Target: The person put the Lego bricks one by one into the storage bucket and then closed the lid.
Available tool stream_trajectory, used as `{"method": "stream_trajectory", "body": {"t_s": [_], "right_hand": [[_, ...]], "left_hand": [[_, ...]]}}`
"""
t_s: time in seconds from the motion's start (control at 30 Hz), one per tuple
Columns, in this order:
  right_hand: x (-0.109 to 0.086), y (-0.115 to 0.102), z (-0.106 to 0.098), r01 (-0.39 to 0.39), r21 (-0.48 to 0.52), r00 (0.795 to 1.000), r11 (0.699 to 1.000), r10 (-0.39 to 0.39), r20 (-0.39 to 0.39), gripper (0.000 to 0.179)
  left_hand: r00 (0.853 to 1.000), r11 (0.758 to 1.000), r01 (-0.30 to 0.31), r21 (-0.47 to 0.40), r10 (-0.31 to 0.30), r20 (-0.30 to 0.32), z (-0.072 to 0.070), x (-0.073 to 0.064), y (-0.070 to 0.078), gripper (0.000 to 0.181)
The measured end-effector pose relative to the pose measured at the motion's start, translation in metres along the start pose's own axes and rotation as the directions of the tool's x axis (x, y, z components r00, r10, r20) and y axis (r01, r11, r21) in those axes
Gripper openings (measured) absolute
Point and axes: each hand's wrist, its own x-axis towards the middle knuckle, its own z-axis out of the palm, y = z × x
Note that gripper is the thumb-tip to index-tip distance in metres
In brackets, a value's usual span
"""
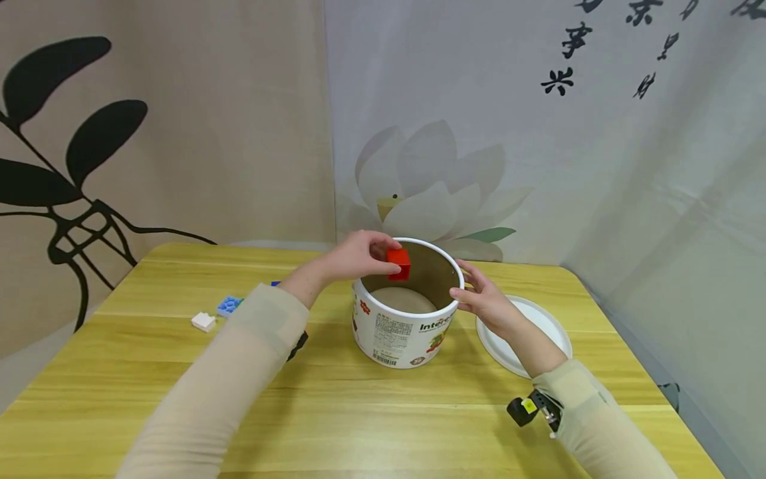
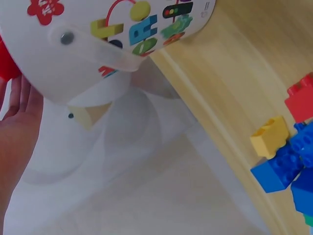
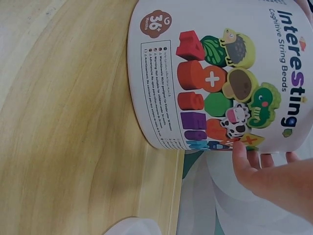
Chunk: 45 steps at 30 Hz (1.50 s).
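Note:
A round white bucket [image 1: 395, 336] with printed pictures stands on the table, its top uncovered and its inner floor bare where it shows. Over the bucket's left rim, my left hand [image 1: 359, 256] pinches a red toy building block [image 1: 399, 264] between thumb and fingers. In the left wrist view only an edge of that red block [image 2: 7, 61] shows beside the bucket wall. My right hand [image 1: 483, 299] grips the bucket's rim on the right side, thumb near the top edge. The right wrist view has its fingers against the printed bucket wall [image 3: 215, 88].
A white round lid [image 1: 553, 326] lies right of the bucket, partly under the right forearm. To the left are a white block [image 1: 203, 322] and a light blue block [image 1: 228, 305]. Behind the left arm sit more blocks, including a yellow block [image 2: 270, 137] and a blue block [image 2: 278, 171].

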Motion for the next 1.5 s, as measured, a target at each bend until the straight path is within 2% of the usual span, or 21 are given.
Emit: {"method": "stream_trajectory", "body": {"t_s": [0.1, 0.2, 0.3, 0.4, 0.5, 0.6, 0.77, 1.0, 1.1, 1.27, 1.37, 1.5], "right_hand": [[0.0, 0.001, 0.001, -0.01, 0.001, 1.0, 1.0, 0.01, -0.005, 0.071], [0.0, 0.002, 0.002, -0.017, -0.001, 1.0, 1.0, 0.017, -0.003, 0.071], [0.001, 0.002, 0.003, -0.014, -0.002, 1.0, 1.0, 0.014, 0.003, 0.072], [0.001, 0.001, 0.003, -0.009, -0.006, 1.0, 1.0, 0.009, 0.008, 0.072], [0.001, -0.001, 0.001, -0.011, -0.012, 1.0, 1.0, 0.011, 0.007, 0.072], [0.002, -0.002, 0.001, -0.014, -0.017, 1.0, 1.0, 0.014, 0.01, 0.071], [0.001, -0.003, 0.002, -0.023, -0.024, 1.0, 0.999, 0.023, 0.007, 0.073], [-0.003, -0.006, 0.006, -0.033, -0.034, 0.999, 0.999, 0.034, 0.007, 0.074], [-0.004, -0.006, 0.005, -0.028, -0.033, 1.0, 0.999, 0.029, 0.007, 0.074], [-0.003, -0.005, 0.005, -0.017, -0.029, 1.0, 0.999, 0.018, 0.01, 0.073], [-0.002, -0.004, 0.005, -0.011, -0.024, 1.0, 1.0, 0.011, 0.013, 0.073], [-0.002, -0.004, 0.005, -0.004, -0.017, 1.0, 1.0, 0.004, 0.016, 0.073]], "left_hand": [[1.0, 1.0, -0.014, -0.011, 0.014, -0.005, 0.0, -0.003, -0.001, 0.039], [0.998, 0.999, -0.029, -0.014, 0.029, -0.056, -0.008, -0.008, -0.003, 0.036], [0.993, 1.0, -0.023, -0.019, 0.021, -0.116, -0.024, -0.016, -0.01, 0.036], [0.987, 1.0, 0.008, -0.022, -0.011, -0.158, -0.044, -0.028, -0.021, 0.039], [0.98, 0.998, 0.059, -0.005, -0.059, -0.192, -0.062, -0.043, -0.037, 0.042], [0.969, 0.993, 0.119, 0.015, -0.113, -0.218, -0.079, -0.064, -0.057, 0.045], [0.946, 0.977, 0.207, 0.045, -0.188, -0.265, -0.096, -0.1, -0.09, 0.049], [0.905, 0.944, 0.328, 0.028, -0.306, -0.296, -0.105, -0.146, -0.136, 0.058], [0.892, 0.932, 0.362, 0.034, -0.336, -0.303, -0.105, -0.162, -0.155, 0.063], [0.871, 0.901, 0.431, 0.05, -0.401, -0.283, -0.104, -0.187, -0.18, 0.066], [0.867, 0.889, 0.455, 0.047, -0.43, -0.251, -0.101, -0.196, -0.189, 0.065], [0.883, 0.897, 0.44, 0.046, -0.422, -0.207, -0.096, -0.201, -0.197, 0.064]]}}
